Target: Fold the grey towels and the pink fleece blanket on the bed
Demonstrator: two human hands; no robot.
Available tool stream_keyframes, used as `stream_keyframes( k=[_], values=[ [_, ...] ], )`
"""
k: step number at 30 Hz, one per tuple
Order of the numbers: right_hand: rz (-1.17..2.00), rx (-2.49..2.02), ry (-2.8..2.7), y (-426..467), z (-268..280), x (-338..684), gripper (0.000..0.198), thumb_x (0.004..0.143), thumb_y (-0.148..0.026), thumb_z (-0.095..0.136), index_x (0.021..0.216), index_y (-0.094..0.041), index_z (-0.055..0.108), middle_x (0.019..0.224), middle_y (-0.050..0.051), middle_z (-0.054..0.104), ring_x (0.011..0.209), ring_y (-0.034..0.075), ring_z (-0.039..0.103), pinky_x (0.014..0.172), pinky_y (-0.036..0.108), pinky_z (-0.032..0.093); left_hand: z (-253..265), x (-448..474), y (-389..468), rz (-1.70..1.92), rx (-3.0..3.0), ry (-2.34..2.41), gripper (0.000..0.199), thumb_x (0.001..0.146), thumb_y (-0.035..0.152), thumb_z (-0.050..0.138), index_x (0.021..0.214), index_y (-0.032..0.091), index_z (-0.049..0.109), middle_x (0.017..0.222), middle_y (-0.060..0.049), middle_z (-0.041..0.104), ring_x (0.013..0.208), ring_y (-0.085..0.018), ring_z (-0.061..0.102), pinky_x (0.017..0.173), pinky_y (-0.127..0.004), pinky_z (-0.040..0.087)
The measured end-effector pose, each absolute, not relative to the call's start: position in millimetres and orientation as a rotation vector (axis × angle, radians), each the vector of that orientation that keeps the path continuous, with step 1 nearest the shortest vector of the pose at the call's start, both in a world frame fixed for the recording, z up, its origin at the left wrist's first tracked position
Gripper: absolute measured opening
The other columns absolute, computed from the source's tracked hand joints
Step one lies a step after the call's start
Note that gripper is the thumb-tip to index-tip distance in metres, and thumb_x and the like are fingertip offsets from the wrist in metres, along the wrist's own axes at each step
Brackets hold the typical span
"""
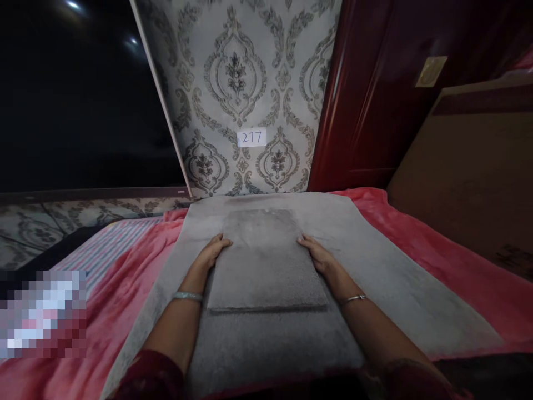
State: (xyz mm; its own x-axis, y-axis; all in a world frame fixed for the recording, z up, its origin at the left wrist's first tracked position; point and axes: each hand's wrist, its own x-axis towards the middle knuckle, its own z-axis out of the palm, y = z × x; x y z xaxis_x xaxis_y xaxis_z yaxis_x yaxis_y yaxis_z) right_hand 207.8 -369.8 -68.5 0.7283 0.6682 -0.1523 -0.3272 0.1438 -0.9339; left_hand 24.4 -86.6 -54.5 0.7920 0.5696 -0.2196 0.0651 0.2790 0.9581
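Observation:
A flat rectangle of grey plush cloth [266, 261] lies in the middle of the bed; whether it is folded or a single thick mat, I cannot tell. A dark, slightly raised edge shows along its near side. My left hand [214, 250] holds its left side, thumb on top and the other fingers mostly hidden at the edge. At the right side, my right hand [318, 253] grips it the same way. Beneath it spreads a larger grey sheet [395, 289] of similar soft fabric. A bracelet sits on each wrist.
Pink blankets [441, 272] show on both sides of the grey sheet, with a striped cloth [108, 239] at left. A dark television screen [83, 100] stands back left. Behind are patterned wallpaper with a "277" label [251, 137], a dark red door [358, 100] and a brown panel [470, 178].

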Motion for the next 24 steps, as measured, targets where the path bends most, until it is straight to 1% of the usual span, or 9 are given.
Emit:
stream_keyframes(
  k=[3, 6, 8, 11, 14, 17, 19, 21, 24],
  values=[
    [0.782, -1.232, -0.343, -380, -66, 203, 0.032, 0.067, -0.032, 0.069, 0.097, -0.025, 0.064, 0.1, 0.006, 0.075, 0.096, 0.026, 0.071, 0.088, 0.038, 0.059, -45, 24, -92, 0.39, 1.274, 0.666, 0.048, 0.057, 0.017, 0.083, 0.103, 0.014, 0.068, 0.08, -0.008, 0.075, 0.07, -0.025, 0.072, 0.061, -0.029, 0.055],
    [0.855, -1.209, -0.387, -396, -66, 193, 0.034, 0.069, -0.035, 0.072, 0.1, -0.024, 0.066, 0.104, 0.007, 0.075, 0.099, 0.027, 0.071, 0.09, 0.039, 0.058, -37, 13, -104, 0.38, 1.271, 0.665, 0.048, 0.058, 0.022, 0.085, 0.103, 0.014, 0.069, 0.086, -0.011, 0.076, 0.076, -0.027, 0.073, 0.065, -0.032, 0.057],
    [0.895, -1.186, -0.425, -407, -65, 185, 0.04, 0.07, -0.035, 0.074, 0.108, -0.025, 0.066, 0.109, 0.006, 0.074, 0.101, 0.026, 0.07, 0.091, 0.038, 0.057, -35, -2, -116, 0.358, 1.255, 0.597, 0.057, 0.059, 0.024, 0.087, 0.112, 0.015, 0.069, 0.096, -0.012, 0.076, 0.085, -0.028, 0.074, 0.072, -0.033, 0.059],
    [0.937, -1.166, -0.415, -418, -60, 174, 0.052, 0.069, -0.031, 0.073, 0.121, -0.026, 0.064, 0.113, 0.006, 0.074, 0.1, 0.026, 0.07, 0.088, 0.037, 0.058, -34, -31, -137, 0.329, 1.232, 0.527, 0.077, 0.06, 0.023, 0.089, 0.132, 0.023, 0.062, 0.116, -0.011, 0.073, 0.1, -0.027, 0.072, 0.083, -0.034, 0.058],
    [0.935, -1.182, -0.371, -423, -50, 167, 0.071, 0.067, -0.025, 0.07, 0.136, -0.025, 0.057, 0.115, 0.005, 0.073, 0.093, 0.024, 0.071, 0.08, 0.033, 0.058, -29, -53, -156, 0.37, 1.223, 0.601, 0.089, 0.061, 0.02, 0.089, 0.143, 0.027, 0.053, 0.127, -0.01, 0.069, 0.102, -0.025, 0.071, 0.085, -0.032, 0.057],
    [0.879, -1.234, -0.353, -430, -42, 161, 0.093, 0.064, -0.022, 0.069, 0.152, -0.025, 0.039, 0.124, 0.005, 0.07, 0.091, 0.022, 0.07, 0.074, 0.03, 0.057, -24, -64, -169, 0.443, 1.241, 0.691, 0.1, 0.063, 0.019, 0.088, 0.152, 0.026, 0.041, 0.121, -0.01, 0.07, 0.093, -0.024, 0.072, 0.079, -0.031, 0.058],
    [0.849, -1.273, -0.345, -437, -42, 156, 0.1, 0.064, -0.024, 0.07, 0.156, -0.027, 0.03, 0.131, 0.004, 0.066, 0.094, 0.022, 0.07, 0.075, 0.03, 0.057, -26, -70, -177, 0.456, 1.283, 0.717, 0.102, 0.065, 0.021, 0.088, 0.154, 0.026, 0.038, 0.116, -0.01, 0.071, 0.089, -0.024, 0.072, 0.077, -0.031, 0.058],
    [0.837, -1.304, -0.363, -444, -47, 150, 0.103, 0.062, -0.024, 0.072, 0.156, -0.027, 0.03, 0.136, 0.005, 0.063, 0.1, 0.022, 0.069, 0.08, 0.031, 0.056, -34, -76, -183, 0.451, 1.322, 0.738, 0.099, 0.065, 0.023, 0.087, 0.152, 0.025, 0.041, 0.118, -0.011, 0.07, 0.093, -0.025, 0.071, 0.079, -0.031, 0.057],
    [0.864, -1.291, -0.445, -454, -62, 145, 0.098, 0.06, -0.024, 0.074, 0.151, -0.023, 0.039, 0.134, 0.007, 0.064, 0.106, 0.023, 0.067, 0.09, 0.031, 0.054, -45, -86, -187, 0.42, 1.458, 0.783, 0.09, 0.07, 0.03, 0.083, 0.15, 0.018, 0.043, 0.119, -0.014, 0.069, 0.102, -0.027, 0.069, 0.086, -0.034, 0.056]
  ],
)
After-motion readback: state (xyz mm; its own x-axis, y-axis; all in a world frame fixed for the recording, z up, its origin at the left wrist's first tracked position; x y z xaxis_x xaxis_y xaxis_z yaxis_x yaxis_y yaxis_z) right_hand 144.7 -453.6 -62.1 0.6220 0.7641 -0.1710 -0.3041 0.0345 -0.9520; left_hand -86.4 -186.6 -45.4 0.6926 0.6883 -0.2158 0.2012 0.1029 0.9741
